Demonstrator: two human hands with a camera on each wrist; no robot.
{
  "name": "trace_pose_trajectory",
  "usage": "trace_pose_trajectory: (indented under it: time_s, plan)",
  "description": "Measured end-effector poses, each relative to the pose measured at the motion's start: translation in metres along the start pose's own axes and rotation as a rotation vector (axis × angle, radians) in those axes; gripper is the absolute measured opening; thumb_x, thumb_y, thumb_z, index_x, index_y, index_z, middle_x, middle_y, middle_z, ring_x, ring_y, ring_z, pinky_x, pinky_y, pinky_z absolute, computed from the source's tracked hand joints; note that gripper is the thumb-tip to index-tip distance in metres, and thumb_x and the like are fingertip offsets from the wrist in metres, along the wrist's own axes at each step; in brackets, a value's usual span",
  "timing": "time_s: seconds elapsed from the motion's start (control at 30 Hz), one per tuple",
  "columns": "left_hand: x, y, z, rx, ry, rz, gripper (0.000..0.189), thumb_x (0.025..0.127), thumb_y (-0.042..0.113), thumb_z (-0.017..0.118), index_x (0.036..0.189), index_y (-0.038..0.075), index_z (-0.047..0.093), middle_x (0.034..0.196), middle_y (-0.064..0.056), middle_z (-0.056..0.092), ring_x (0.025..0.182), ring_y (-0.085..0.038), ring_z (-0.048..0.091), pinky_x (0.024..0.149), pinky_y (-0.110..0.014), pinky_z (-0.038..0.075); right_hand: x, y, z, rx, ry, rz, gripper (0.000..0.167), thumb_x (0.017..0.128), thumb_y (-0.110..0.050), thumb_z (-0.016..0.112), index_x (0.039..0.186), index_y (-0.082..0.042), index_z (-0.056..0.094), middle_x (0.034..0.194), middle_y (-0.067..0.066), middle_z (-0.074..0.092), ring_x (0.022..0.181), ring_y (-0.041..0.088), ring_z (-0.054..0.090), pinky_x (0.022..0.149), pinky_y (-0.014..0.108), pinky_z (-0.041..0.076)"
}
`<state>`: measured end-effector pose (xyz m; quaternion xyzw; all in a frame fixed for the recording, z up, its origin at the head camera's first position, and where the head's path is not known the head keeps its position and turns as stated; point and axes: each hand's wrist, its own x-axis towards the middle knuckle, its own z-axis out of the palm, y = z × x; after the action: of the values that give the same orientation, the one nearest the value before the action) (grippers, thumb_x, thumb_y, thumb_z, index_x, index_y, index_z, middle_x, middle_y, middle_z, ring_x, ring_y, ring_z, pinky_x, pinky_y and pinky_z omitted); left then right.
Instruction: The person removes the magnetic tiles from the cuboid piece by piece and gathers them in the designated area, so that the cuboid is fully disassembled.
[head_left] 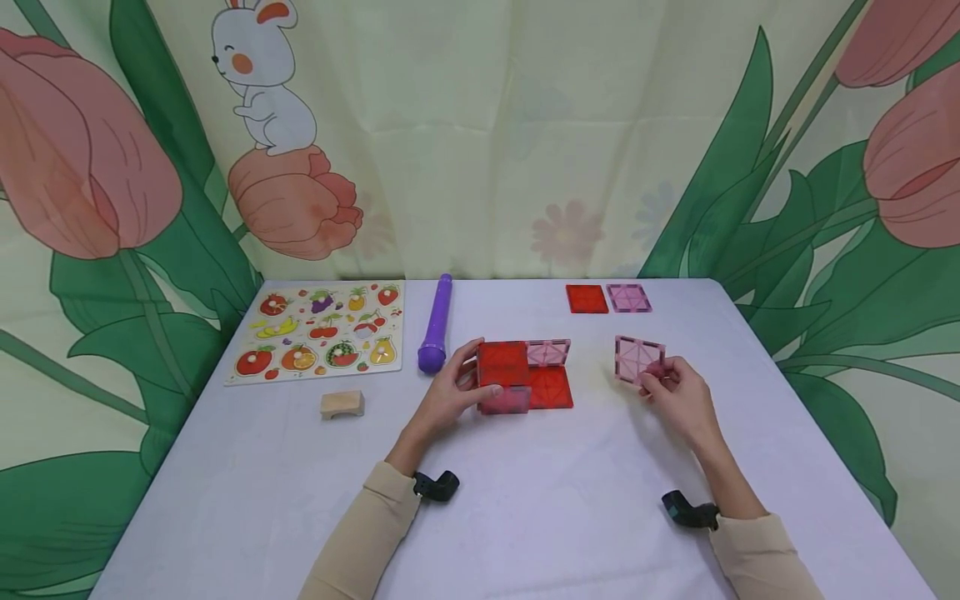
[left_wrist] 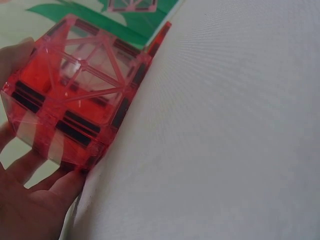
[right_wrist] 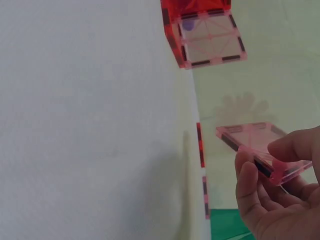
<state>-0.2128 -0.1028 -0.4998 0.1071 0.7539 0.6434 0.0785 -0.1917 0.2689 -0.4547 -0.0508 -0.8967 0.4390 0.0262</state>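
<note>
My left hand grips a small box of magnetic tiles from its left side, thumb at the front and fingers behind. A red tile forms the box's top, and a pink tile its front. To the right, another red tile lies flat on the table, with a pink tile standing at its back edge. My right hand pinches a loose pink magnetic tile by its lower right corner, apart from the box. In the right wrist view, thumb and fingers hold that tile.
Behind lie a flat red tile and a pink one. A purple toy microphone stands left of the box, beside a fruit puzzle board. A wooden arch block sits in front of the board.
</note>
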Motion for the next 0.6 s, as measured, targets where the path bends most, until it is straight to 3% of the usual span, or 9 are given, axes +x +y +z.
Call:
trace_pose_trajectory:
  time_s: [0.17, 0.27, 0.37, 0.6]
  plan:
    - [0.000, 0.000, 0.000, 0.005, 0.003, 0.002, 0.084, 0.082, 0.039, 0.081, 0.153, 0.040, 0.035, 0.158, 0.001, 0.037, 0.146, -0.028, 0.040, 0.117, -0.045, 0.040, 0.009, 0.007, -0.005, 0.066, 0.056, 0.052, 0.047, 0.103, -0.032, 0.054, 0.134, 0.002, 0.044, 0.122, 0.022, 0.061, 0.085, 0.007, 0.064, 0.071, 0.010, 0.055]
    - [0.000, -0.001, 0.000, 0.009, 0.006, -0.004, 0.082, 0.082, 0.040, 0.082, 0.150, 0.044, 0.036, 0.158, 0.002, 0.038, 0.146, -0.027, 0.041, 0.117, -0.044, 0.041, 0.017, 0.012, -0.009, 0.104, 0.086, 0.097, 0.050, 0.103, -0.032, 0.054, 0.138, 0.000, 0.041, 0.127, 0.021, 0.058, 0.082, -0.001, 0.060, 0.071, 0.008, 0.055]
    - [0.000, -0.001, 0.000, 0.006, 0.007, -0.005, 0.082, 0.082, 0.040, 0.082, 0.150, 0.045, 0.036, 0.157, 0.002, 0.038, 0.146, -0.027, 0.041, 0.116, -0.044, 0.041, 0.024, 0.017, -0.013, 0.127, 0.116, 0.135, 0.052, 0.102, -0.032, 0.056, 0.141, -0.002, 0.039, 0.129, 0.017, 0.056, 0.081, -0.003, 0.058, 0.071, 0.007, 0.054]
    - [0.000, 0.000, 0.000, -0.001, 0.003, -0.002, 0.085, 0.082, 0.039, 0.082, 0.152, 0.041, 0.035, 0.157, 0.003, 0.038, 0.146, -0.027, 0.041, 0.116, -0.044, 0.041, 0.043, 0.025, -0.023, 0.171, 0.185, 0.243, 0.052, 0.101, -0.033, 0.056, 0.142, -0.006, 0.039, 0.112, -0.002, 0.054, 0.079, -0.001, 0.058, 0.070, 0.009, 0.055]
